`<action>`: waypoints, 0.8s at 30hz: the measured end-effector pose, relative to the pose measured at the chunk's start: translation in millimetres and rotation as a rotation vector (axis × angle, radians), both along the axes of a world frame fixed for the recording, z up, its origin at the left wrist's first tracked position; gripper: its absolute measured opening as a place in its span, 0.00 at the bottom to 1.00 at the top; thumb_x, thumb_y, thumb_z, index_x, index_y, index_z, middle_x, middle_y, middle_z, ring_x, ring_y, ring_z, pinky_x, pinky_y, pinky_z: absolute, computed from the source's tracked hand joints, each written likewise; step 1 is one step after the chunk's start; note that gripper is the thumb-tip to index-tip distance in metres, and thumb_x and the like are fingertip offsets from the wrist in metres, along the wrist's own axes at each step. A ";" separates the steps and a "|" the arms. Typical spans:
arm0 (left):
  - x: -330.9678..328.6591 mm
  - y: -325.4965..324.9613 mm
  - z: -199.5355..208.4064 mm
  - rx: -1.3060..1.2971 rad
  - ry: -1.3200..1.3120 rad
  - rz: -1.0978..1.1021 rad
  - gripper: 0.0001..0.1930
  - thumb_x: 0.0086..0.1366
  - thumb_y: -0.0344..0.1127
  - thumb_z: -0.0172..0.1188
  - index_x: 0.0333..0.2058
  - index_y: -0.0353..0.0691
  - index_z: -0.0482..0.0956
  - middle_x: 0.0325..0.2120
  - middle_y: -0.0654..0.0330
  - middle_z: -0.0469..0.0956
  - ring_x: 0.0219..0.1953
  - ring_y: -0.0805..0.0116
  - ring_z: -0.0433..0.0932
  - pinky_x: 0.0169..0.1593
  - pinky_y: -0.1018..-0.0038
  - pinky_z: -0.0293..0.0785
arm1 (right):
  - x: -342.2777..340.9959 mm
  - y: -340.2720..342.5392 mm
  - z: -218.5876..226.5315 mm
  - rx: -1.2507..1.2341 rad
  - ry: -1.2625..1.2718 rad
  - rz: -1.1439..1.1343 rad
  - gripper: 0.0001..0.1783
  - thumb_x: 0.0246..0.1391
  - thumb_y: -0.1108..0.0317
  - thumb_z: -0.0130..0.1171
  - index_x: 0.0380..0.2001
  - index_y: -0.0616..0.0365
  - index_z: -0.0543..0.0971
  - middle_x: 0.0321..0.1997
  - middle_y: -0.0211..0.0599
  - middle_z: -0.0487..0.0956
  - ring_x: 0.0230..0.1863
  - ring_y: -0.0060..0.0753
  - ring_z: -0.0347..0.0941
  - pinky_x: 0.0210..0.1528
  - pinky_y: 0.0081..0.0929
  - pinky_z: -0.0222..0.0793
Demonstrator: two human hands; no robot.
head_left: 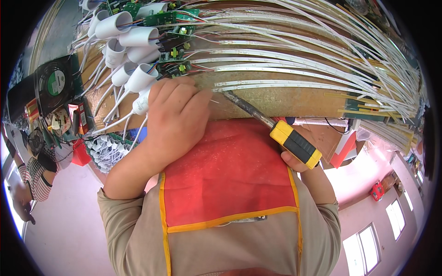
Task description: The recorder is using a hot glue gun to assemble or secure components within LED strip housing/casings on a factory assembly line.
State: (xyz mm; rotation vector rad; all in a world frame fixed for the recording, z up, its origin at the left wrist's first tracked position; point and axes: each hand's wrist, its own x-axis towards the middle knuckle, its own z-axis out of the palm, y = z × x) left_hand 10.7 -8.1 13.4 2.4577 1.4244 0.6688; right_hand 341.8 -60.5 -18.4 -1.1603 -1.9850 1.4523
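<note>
My left hand (178, 112) is closed at the near edge of the bench, beside a white plastic lamp housing (140, 80) with wires and a green circuit board (171, 56). Its fingertips are turned away, so what they pinch is hidden. A short thin wire end pokes out to the right of it. My right hand (294, 162) grips a soldering iron (294, 143) by its yellow and black handle. The iron slants up to the left, its dark tip close to the left end of the nearest white LED strip (276, 84); whether they touch I cannot tell.
Several more LED strips (285, 43) fan out to the right across the brown bench top (258, 102). More lamp housings (113, 25) crowd the left. A black fan (54, 85) stands at far left, near another person's striped sleeve (40, 177).
</note>
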 end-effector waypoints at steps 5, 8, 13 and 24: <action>0.2 -2.3 -2.9 0.013 0.048 -0.007 0.17 0.45 0.21 0.66 0.37 0.39 0.83 0.33 0.57 0.79 0.40 0.56 0.80 0.44 0.64 0.73 | -1.4 -0.9 -0.4 0.080 -0.009 -0.006 0.28 0.44 0.59 0.68 0.50 0.58 0.80 0.37 0.41 0.85 0.36 0.51 0.81 0.39 0.37 0.77; -1.1 -2.3 -4.6 0.025 0.033 -0.015 0.17 0.45 0.21 0.66 0.37 0.39 0.83 0.33 0.57 0.79 0.40 0.56 0.80 0.44 0.64 0.73 | 0.8 -2.5 -3.5 0.093 -0.007 -0.002 0.29 0.44 0.60 0.69 0.51 0.59 0.80 0.38 0.42 0.85 0.36 0.51 0.82 0.39 0.37 0.77; -3.9 -1.7 -7.1 0.030 0.015 -0.040 0.17 0.45 0.21 0.66 0.38 0.38 0.83 0.33 0.57 0.78 0.40 0.56 0.80 0.43 0.63 0.73 | 0.3 -2.3 -2.4 0.085 -0.012 -0.005 0.29 0.43 0.60 0.69 0.51 0.59 0.80 0.37 0.41 0.85 0.36 0.51 0.82 0.39 0.37 0.77; -3.2 -2.1 -9.3 0.060 0.044 -0.038 0.16 0.45 0.23 0.66 0.37 0.38 0.83 0.33 0.57 0.78 0.40 0.57 0.80 0.44 0.64 0.72 | 4.1 -2.4 -5.4 -0.036 0.011 -0.006 0.28 0.44 0.53 0.69 0.47 0.59 0.82 0.35 0.40 0.85 0.35 0.50 0.81 0.38 0.36 0.76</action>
